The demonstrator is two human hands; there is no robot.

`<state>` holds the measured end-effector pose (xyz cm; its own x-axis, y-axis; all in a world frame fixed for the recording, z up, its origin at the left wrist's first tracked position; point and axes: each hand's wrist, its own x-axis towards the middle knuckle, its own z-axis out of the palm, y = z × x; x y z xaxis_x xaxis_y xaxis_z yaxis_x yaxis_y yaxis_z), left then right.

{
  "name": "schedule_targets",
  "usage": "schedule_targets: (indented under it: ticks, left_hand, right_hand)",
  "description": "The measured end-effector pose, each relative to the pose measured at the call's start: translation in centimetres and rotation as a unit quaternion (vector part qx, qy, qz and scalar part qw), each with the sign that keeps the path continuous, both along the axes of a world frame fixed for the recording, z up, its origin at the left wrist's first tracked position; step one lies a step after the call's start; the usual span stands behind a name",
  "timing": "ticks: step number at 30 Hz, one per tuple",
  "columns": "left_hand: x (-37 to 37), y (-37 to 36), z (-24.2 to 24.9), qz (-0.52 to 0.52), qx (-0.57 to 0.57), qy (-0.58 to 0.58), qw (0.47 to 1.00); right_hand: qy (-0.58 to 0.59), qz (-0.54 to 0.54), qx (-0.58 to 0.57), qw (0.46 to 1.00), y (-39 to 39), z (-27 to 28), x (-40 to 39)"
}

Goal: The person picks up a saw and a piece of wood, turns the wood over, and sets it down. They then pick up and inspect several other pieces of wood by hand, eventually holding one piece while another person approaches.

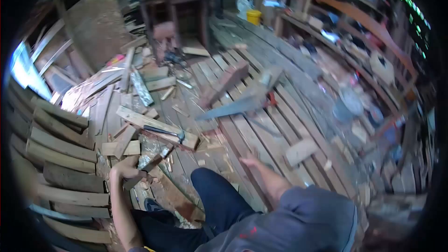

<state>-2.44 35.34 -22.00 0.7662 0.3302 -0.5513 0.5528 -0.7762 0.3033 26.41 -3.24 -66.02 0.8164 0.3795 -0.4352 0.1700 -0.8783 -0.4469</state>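
Observation:
My left hand [125, 170] is closed around the handle of a short tool with a metal end [157, 157], held low over the plank floor beside my knee [212, 186]. Just beyond it, a hammer [169, 133] lies on a pale plank [140, 120]. My right hand [250, 161] is blurred, with fingers spread and nothing in it, above the floorboards. Farther ahead lies a hand saw [240, 104] with a red handle, also blurred. A thick wooden block [225, 83] rests next to the saw.
Curved wooden slats [60, 158] are stacked at the left. Offcuts and planks [135, 84] litter the floor. A wooden table [175, 4] stands at the back, with a yellow bucket [254, 17] behind it. A cluttered bench [354, 65] runs along the right.

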Motion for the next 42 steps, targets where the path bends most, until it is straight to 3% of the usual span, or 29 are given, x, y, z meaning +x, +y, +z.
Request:
schedule_targets:
  ticks: [1,2,3,5,8,9,10,13,16,18,21,23,24,26,27,29,34,42]
  left_hand:
    - [1.0,-2.1,2.0,0.015,-0.007,0.009,1.000]
    - [1.0,-0.5,-0.1,-0.009,0.005,0.008,1.000]
    - [1.2,-1.6,0.9,0.012,0.008,0.014,1.000]
    - [0.9,0.3,-1.4,0.002,-0.004,-0.002,1.000]
    - [-0.5,3.9,-4.9,0.002,-0.021,-0.024,0.999]
    - [-1.3,5.3,-6.4,0.004,-0.022,-0.044,0.999]
    - [-0.9,4.6,-6.2,0.007,-0.023,-0.067,0.997]
    - [-0.1,2.9,-3.7,0.007,-0.079,-0.011,0.997]
    - [0.3,2.3,-3.2,0.039,-0.072,-0.014,0.997]
    - [0.2,3.7,-4.5,0.020,-0.091,-0.032,0.995]
    - [1.2,4.4,-4.5,-0.029,-0.007,0.043,0.999]
    - [2.2,1.1,-1.7,-0.097,0.133,0.054,0.985]
    - [2.4,0.9,-1.1,-0.034,0.074,0.060,0.995]
    - [2.0,3.2,-3.3,-0.044,0.037,0.023,0.998]
    - [2.7,0.4,-0.4,-0.032,0.094,0.070,0.993]
    - [2.6,2.1,-1.8,-0.057,0.034,0.056,0.996]
    - [2.1,3.5,-3.2,-0.062,0.061,0.077,0.993]
    - [1.5,3.3,-2.9,-0.050,0.074,0.110,0.990]
  right_hand:
    - [0.039,0.003,0.017,0.999,-0.3,3.7,-0.1]
    - [-0.039,0.010,0.036,0.999,-0.6,1.8,0.9]
    - [0.083,-0.021,0.169,0.982,-1.4,-0.2,2.7]
    - [0.006,-0.046,0.047,0.998,-2.2,7.6,0.6]
    - [-0.103,-0.052,-0.081,0.990,-4.4,9.9,-2.7]
    - [-0.138,-0.056,-0.109,0.983,-5.1,10.0,-3.6]
    - [-0.071,-0.047,-0.100,0.991,-6.2,10.2,-4.2]
    - [-0.063,-0.043,-0.144,0.987,-8.1,10.4,-7.2]
    - [-0.097,-0.059,-0.112,0.987,-9.6,8.7,-8.1]
    - [-0.061,-0.107,-0.054,0.991,-10.7,8.7,-8.6]
    - [-0.085,-0.119,-0.020,0.989,-12.3,8.8,-9.0]
    - [-0.147,-0.106,-0.035,0.983,-13.0,6.7,-9.1]
    - [-0.090,-0.106,-0.005,0.990,-13.3,6.4,-8.3]
    - [-0.114,-0.074,-0.046,0.990,-13.4,5.5,-8.3]
    - [-0.123,-0.094,-0.024,0.988,-13.5,3.1,-8.2]
    - [-0.103,-0.091,-0.083,0.987,-13.2,4.4,-8.4]
    - [-0.094,-0.095,-0.126,0.983,-13.1,4.8,-8.8]
    - [-0.181,-0.032,-0.074,0.980,-10.9,6.1,-8.8]
